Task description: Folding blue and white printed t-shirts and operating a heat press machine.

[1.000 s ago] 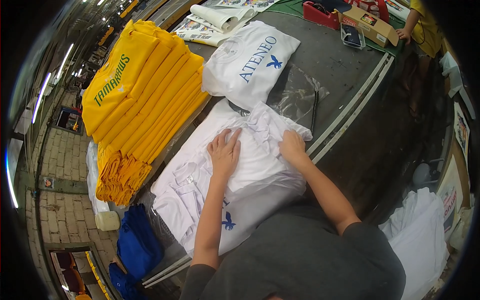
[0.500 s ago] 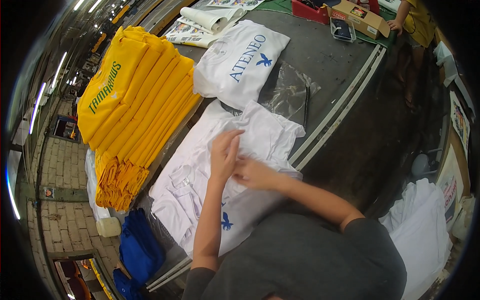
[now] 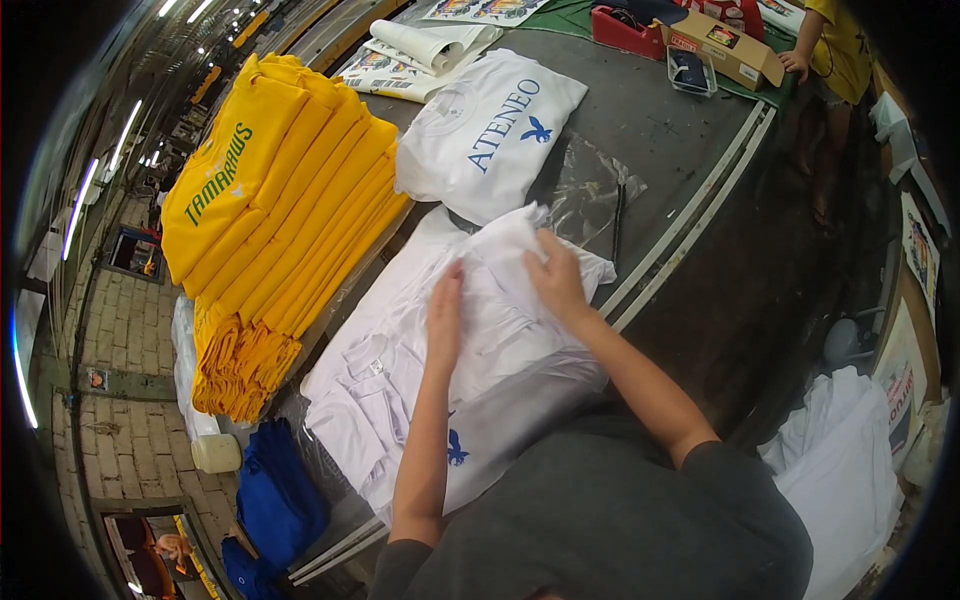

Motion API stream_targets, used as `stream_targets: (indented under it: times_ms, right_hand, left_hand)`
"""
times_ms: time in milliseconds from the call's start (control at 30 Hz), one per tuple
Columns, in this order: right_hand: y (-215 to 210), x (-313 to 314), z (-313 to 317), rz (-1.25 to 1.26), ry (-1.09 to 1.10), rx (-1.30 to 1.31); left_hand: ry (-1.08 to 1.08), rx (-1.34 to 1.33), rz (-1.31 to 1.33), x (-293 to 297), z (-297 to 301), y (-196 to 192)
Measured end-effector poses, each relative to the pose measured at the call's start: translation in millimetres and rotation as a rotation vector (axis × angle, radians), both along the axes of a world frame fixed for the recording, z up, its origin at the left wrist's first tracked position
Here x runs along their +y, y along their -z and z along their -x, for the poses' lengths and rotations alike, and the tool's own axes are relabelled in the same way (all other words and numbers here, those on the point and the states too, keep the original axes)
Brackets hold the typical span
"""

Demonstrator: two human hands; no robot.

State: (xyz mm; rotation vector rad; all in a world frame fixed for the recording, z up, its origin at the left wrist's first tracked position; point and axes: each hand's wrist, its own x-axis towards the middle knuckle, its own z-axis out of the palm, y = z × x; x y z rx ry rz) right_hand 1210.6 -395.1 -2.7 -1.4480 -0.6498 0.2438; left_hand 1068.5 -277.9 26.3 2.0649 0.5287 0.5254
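Note:
White T-shirts [image 3: 490, 300] lie spread and partly folded over one another on the table in front of me, a blue bird print [image 3: 457, 448] showing near the front edge. My left hand [image 3: 445, 315] rests flat against the fabric, its fingers stretched and together. At the right, my right hand [image 3: 560, 278] touches a raised fold of the same white cloth, thumb and fingers apart. Just beyond lies a neatly folded white T-shirt [image 3: 490, 130] with blue lettering and a bird. To the left rises a tall stack of folded yellow T-shirts [image 3: 290, 200] with green lettering.
Clear plastic [image 3: 590, 190] and a thin black strip [image 3: 618, 215] lie on the dark table [image 3: 670, 150]. Blue clothing [image 3: 280, 495] sits lower left; white cloth [image 3: 840, 480] is piled lower right. A cardboard box [image 3: 725, 45] stands far right, beside another person [image 3: 835, 50].
My hands have moved apart from close together over the cloth. The right hand went farther out and to the right, and a fold of white cloth now stands up beside it.

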Motion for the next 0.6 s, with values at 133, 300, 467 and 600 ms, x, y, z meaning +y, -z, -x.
stream_targets:
  times_ms: [133,300,467,600]
  right_hand:
    - [-15,16,76,-0.061,-0.196,-0.814]
    - [0,6,75,-0.014,-0.549,-0.672]
    - [20,-33,-15,0.433,0.068,-0.669]
    - [47,-56,-64,0.906,0.108,-0.769]
  left_hand:
    - [-0.476,-0.413,0.083,-12,5,-46]
    - [-0.259,-0.301,-0.566,-31,14,-39]
    - [-0.221,0.2,-0.735,-3,9,25]
    - [-0.224,0.2,-0.652,0,2,24]
